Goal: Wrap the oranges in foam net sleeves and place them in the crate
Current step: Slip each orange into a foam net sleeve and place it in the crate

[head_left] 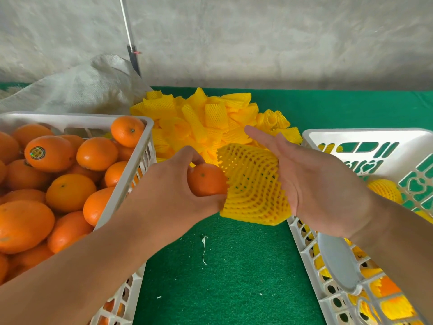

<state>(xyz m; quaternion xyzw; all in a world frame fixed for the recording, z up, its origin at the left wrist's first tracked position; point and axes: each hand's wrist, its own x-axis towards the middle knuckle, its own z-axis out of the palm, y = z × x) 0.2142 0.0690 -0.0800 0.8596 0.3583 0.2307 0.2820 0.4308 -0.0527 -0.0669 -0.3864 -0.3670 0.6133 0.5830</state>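
Note:
My left hand [168, 186] grips a bare orange [206, 180] above the green mat, its side touching the mouth of a yellow foam net sleeve [254, 184]. My right hand [321, 181] holds that sleeve stretched wide, with fingers tucked inside it and the thumb straight above it. A white crate [77, 117] on the left is heaped with loose oranges [70, 191]. On the right stands a second white crate [365, 133], which holds several wrapped oranges [385, 191].
A pile of spare yellow sleeves [199, 118] lies at the back between the crates. A grey sack [82, 90] slumps behind the left crate, with a thin pole [131, 43] against the wall. Green mat [234, 266] covers the table.

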